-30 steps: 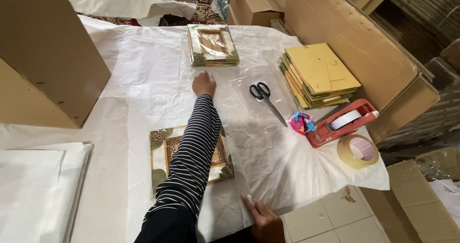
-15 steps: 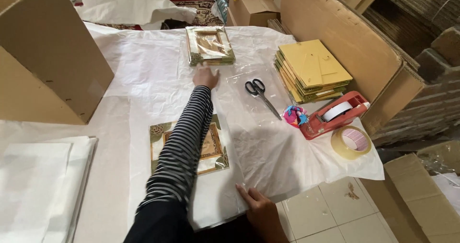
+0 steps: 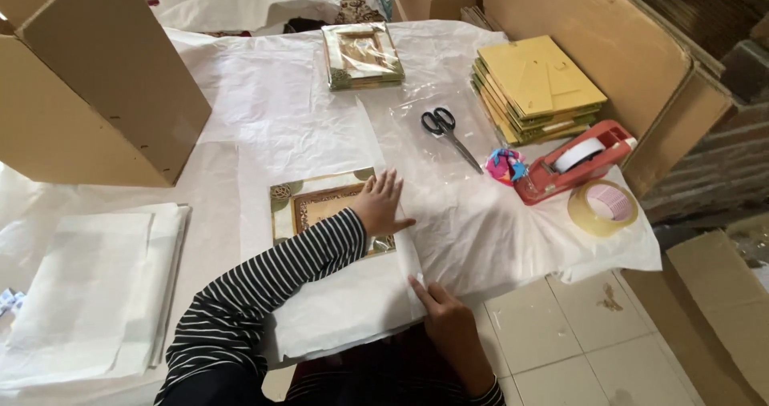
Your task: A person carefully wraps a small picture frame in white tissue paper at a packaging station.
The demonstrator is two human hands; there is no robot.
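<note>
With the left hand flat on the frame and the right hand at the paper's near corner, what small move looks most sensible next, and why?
Probably lift the near edge of the white wrapping paper with the right hand and fold it over the ornate picture frame. The left hand already pins the frame flat, the frame lies uncovered on the sheet, and the right fingertips rest at the sheet's corner.

My left arm: long sleeve (image 3: 272,286), narrow black-and-white stripes, cuff ending at wrist. Left hand (image 3: 378,206) bare. Right hand (image 3: 450,326) bare; same striped cuff at wrist.

left hand (image 3: 379,206) on picture frame (image 3: 330,210), scissors (image 3: 448,134)
</note>
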